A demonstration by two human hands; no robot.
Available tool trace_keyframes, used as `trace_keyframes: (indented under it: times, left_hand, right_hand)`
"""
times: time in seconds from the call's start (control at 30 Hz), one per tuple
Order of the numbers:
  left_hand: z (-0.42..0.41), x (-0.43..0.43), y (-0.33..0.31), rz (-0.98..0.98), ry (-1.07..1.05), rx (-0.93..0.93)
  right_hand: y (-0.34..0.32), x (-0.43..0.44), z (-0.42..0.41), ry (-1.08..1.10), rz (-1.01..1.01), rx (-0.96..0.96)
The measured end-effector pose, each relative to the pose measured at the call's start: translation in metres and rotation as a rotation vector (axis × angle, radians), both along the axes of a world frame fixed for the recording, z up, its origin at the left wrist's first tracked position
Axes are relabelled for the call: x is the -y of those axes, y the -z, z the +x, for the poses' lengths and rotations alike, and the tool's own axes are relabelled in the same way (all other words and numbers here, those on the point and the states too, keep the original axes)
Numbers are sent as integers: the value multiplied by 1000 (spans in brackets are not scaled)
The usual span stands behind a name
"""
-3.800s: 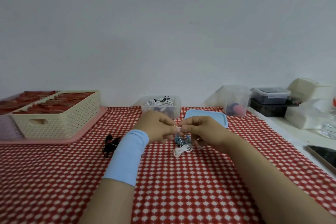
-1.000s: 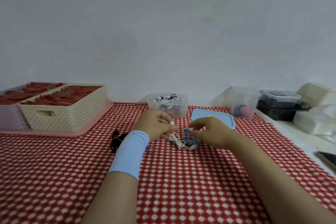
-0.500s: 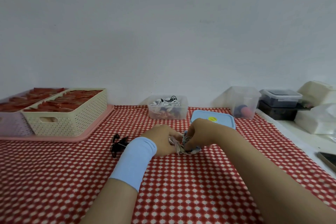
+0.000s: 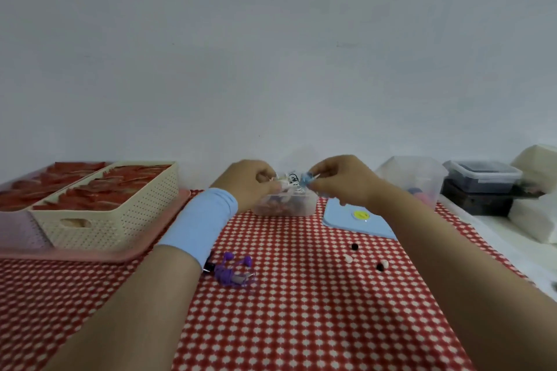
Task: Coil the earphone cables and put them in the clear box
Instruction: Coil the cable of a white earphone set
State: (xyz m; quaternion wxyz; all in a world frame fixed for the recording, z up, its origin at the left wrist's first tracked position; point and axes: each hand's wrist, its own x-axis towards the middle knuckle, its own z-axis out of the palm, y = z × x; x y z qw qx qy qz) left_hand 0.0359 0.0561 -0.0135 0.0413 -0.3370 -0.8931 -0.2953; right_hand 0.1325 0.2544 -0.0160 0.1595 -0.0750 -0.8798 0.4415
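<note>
Closest in, a purple coil (image 4: pixel 233 273) of earphones sits on the checkered worktop (image 4: pixel 301 325) right by the left forearm, with a few loose ear tips (image 4: pixel 348 258) off to its right. Past those lies a blue lid (image 4: pixel 340 220), just beside the clear box (image 4: pixel 286 206). Both hands hover over the box: the left hand (image 4: pixel 247 179) has its fingers curled round a white cable (image 4: pixel 284 187), and the right hand (image 4: pixel 340 179) is pinching a blue coil (image 4: pixel 305 181).
</note>
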Motion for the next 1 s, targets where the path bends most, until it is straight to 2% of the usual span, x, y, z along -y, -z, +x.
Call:
trace_keyframes:
  times: [0.07, 0.13, 0.3, 0.4, 0.5, 0.63, 0.7, 0.87, 1.0]
  left_hand:
    - [-17, -6, -14, -5, -31, -21]
    - [-34, -12, -23, -59, -76, -28]
    - [-70, -28, -17, -154, -106, 29]
    - [-86, -35, 3, -158, -100, 103]
    - [-96, -38, 20, -160, -82, 154]
    - [-110, -31, 23, 3, -89, 42]
    - [-111, -28, 26, -21, -32, 25]
    - [-103, -28, 34, -149, 33, 30]
    - [-91, -13, 15, -87, 14, -5]
  right_hand:
    - [-13, -4, -15, 8, -86, -69]
    - [-20, -7, -32, 13, -65, -84]
    - [-10, -13, -82, 56, 153, -46]
    - [9, -16, -104, 65, 336, 61]
    - [27, -18, -112, 68, 420, 163]
    - [31, -22, -112, 136, 479, 80]
    - [32, -22, -111, 122, 503, 55]
    - [31, -12, -109, 9, 619, 194]
    - [14, -5, -101, 30, 630, 88]
